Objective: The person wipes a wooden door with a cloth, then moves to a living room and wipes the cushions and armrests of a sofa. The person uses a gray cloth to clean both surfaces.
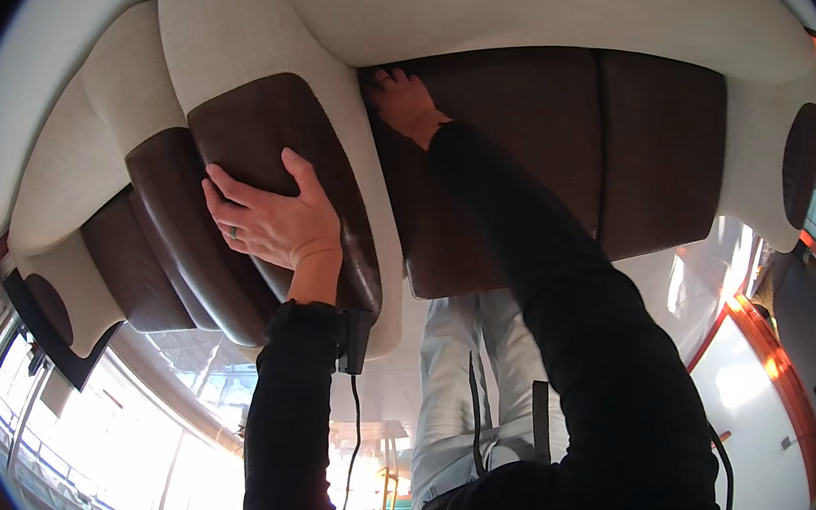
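A sofa in beige fabric (500, 3) and dark brown leather stretches before me. My left hand (276, 221) rests palm down on the brown leather top of a padded middle section (249, 118), its fingers apart and a ring on one of them. My right hand (404, 104) is at the back inner corner of the brown seat cushion (500, 131), beside the beige side of that middle section. Shadow partly hides its fingertips, and I see nothing held in it.
A seam line (601, 150) divides the right-hand seat. Sofa arms with brown oval ends stand at the right (801, 165) and left (49, 307). A black box (354, 340) with a cable sits by my left wrist. Bright windows (119, 439) are lower left; a white, orange-edged panel (745, 398) is lower right.
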Motion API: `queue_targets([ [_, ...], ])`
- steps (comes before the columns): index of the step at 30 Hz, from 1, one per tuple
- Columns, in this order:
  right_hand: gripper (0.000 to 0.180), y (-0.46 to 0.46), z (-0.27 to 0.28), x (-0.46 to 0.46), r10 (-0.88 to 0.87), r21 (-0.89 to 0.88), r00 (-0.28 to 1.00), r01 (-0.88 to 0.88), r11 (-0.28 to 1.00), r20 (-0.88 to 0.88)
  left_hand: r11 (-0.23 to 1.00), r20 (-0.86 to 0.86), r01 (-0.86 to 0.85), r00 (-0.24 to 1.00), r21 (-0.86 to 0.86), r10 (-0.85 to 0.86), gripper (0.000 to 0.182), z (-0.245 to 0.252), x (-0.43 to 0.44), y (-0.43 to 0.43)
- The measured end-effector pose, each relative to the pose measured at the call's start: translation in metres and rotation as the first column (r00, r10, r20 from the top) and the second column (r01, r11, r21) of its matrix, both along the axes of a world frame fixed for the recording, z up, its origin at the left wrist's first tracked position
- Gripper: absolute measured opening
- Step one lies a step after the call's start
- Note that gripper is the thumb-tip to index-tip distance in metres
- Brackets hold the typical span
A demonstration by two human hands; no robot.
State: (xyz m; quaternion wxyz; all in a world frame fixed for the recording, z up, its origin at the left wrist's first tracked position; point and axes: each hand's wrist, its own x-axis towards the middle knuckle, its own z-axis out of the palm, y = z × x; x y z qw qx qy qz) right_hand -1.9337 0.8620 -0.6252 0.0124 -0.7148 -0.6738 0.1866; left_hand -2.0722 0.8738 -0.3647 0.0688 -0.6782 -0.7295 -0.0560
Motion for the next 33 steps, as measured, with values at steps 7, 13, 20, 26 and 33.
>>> queue_targets([
  [7, 0.054, -0.098, 0.011, 0.149, -0.26, -0.028, 0.962, 0.263, 0.964, 0.086, 1.0, -0.005, 0.019, 1.0, 0.017, -0.018, 0.08, -0.001, -0.001, 0.001],
  [13, 0.032, -0.205, -0.005, 0.306, -0.464, -0.095, 0.678, 0.615, 0.782, 0.57, 1.0, -0.007, -0.001, 1.0, 0.005, 0.001, 0.081, -0.002, -0.002, 0.001],
  [20, 0.034, -0.086, -0.019, 0.194, -0.147, -0.37, 0.78, 0.441, 0.818, 0.608, 1.0, 0.001, -0.005, 1.0, 0.001, 0.005, 0.082, 0.0, -0.001, 0.001],
  [26, 0.038, -0.016, -0.004, 0.03, -0.315, -0.221, 0.856, 0.428, 0.876, 0.411, 1.0, 0.003, 0.004, 1.0, 0.01, -0.004, 0.081, -0.001, -0.002, 0.001],
  [33, 0.047, 0.0, 0.01, -0.005, 0.093, -0.14, 0.991, -0.105, 0.985, -0.092, 0.999, -0.019, 0.012, 1.0, 0.037, -0.011, 0.079, -0.004, -0.003, 0.002],
])
